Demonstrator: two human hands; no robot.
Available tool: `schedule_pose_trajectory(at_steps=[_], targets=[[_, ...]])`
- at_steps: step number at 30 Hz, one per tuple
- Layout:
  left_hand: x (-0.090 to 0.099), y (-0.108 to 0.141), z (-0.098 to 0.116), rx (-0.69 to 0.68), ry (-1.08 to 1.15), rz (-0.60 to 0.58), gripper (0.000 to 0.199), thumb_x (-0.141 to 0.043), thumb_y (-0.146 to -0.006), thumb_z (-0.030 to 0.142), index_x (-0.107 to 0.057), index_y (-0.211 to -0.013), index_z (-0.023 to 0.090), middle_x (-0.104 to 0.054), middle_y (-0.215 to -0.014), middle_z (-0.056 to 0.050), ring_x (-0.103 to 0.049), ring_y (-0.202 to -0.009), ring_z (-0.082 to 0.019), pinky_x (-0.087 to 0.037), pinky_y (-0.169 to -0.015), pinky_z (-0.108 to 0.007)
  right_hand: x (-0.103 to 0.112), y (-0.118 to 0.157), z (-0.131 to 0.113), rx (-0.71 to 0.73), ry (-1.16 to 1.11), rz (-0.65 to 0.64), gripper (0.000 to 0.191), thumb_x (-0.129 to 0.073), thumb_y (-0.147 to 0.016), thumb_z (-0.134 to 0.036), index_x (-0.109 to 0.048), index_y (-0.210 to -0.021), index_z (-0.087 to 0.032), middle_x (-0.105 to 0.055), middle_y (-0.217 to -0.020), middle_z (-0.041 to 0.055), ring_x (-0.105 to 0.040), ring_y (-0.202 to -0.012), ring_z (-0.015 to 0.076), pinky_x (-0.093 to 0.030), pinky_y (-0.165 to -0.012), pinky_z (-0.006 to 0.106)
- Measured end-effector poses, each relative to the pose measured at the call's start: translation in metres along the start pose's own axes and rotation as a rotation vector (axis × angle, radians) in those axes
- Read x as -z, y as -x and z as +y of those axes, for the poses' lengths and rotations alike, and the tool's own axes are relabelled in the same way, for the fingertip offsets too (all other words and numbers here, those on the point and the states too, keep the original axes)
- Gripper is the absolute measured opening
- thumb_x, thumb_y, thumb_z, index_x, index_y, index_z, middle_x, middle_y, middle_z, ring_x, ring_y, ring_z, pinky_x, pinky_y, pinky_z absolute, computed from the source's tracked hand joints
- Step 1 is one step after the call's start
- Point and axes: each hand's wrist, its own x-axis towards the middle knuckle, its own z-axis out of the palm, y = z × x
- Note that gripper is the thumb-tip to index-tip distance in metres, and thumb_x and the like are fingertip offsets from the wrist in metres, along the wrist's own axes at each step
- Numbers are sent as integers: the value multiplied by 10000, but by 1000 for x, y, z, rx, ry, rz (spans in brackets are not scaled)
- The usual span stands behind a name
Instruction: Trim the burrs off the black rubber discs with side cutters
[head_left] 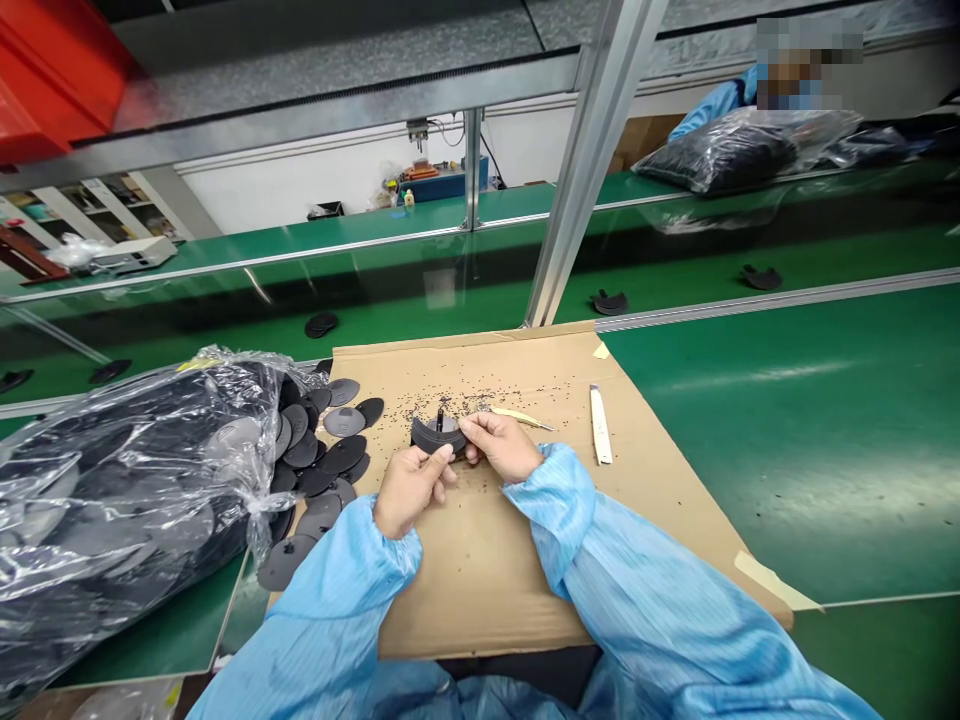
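A black curved plastic part [438, 436] is held between both hands above the cardboard sheet [495, 570]. My left hand [414, 487] pinches its lower left side with thumb and fingers. At its right end, the fingers of my right hand [501, 444] are closed on the same part. Many tiny black bits lie scattered on the cardboard just beyond the part. Tweezers with yellowish handles [521, 416] rest behind my right hand. Farther right lies a white-handled blade tool [600, 427]. Dark oval discs [345, 421] are piled to the left of my left hand.
A large clear plastic bag [127, 510] of dark discs fills the left side. Behind the cardboard run a green belt [420, 310] with a few black parts and a metal post [581, 170]. A person in blue [712, 105] is at the back right, behind a bag.
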Motion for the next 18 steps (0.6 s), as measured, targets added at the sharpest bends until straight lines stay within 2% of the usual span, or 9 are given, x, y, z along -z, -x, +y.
schedule_pose_trajectory(at_steps=[6, 10, 12, 13, 15, 16, 17, 18], targets=[[0, -2, -5, 41, -1, -59, 513, -583, -764, 603, -644, -797, 95, -607, -549, -55, -445, -366, -70, -237, -345, -177, 0, 0, 0, 36, 66, 44, 450, -583, -748, -600, -607, -828, -158, -489, -491, -53, -437, -449, 90, -358, -475, 218], [-2, -1, -4, 54, -25, -82, 511, -562, -773, 614, -625, -770, 107, -592, -544, -38, -440, -355, -72, -245, -342, -186, 0, 0, 0, 20, 85, 58, 467, -574, -741, -614, -603, -829, -157, -479, -483, -54, -424, -446, 93, -347, -467, 220], [-1, -1, -3, 12, -38, 28, 486, -575, -763, 613, -574, -687, 133, -524, -480, 7, -421, -351, -69, -273, -354, -189, 0, 0, 1, 36, 89, 89, 475, -567, -740, -628, -597, -818, -160, -465, -477, -56, -410, -441, 93, -341, -460, 223], [1, -1, -3, -42, -41, 140, 467, -599, -752, 600, -542, -660, 146, -492, -465, 27, -419, -365, -67, -297, -371, -186, 0, -1, 1, 51, 90, 113, 477, -566, -740, -634, -593, -807, -163, -454, -476, -58, -401, -441, 93, -336, -456, 223], [4, -4, -1, -181, -7, 379, 420, -678, -708, 545, -520, -692, 156, -513, -531, 35, -482, -457, -71, -371, -435, -175, 1, -2, 2, 83, 94, 161, 476, -569, -738, -645, -583, -778, -170, -438, -487, -57, -392, -450, 94, -325, -449, 223], [6, -6, 0, -238, 36, 442, 402, -717, -684, 507, -537, -761, 155, -568, -626, 18, -539, -548, -82, -418, -490, -172, 1, -2, 2, 98, 99, 179, 474, -573, -737, -646, -580, -763, -173, -440, -501, -53, -395, -460, 95, -322, -448, 222], [7, -7, 1, -265, 96, 438, 415, -741, -667, 476, -555, -855, 155, -616, -749, -9, -586, -654, -99, -459, -550, -177, 1, -2, 2, 108, 103, 183, 472, -579, -738, -645, -581, -753, -174, -446, -517, -48, -400, -471, 96, -323, -449, 223], [8, -9, 2, -254, 163, 373, 455, -751, -662, 456, -562, -946, 155, -638, -860, -38, -612, -742, -118, -490, -598, -190, 1, -2, 2, 113, 100, 179, 473, -581, -739, -646, -584, -747, -173, -450, -528, -45, -403, -478, 96, -326, -451, 224]])
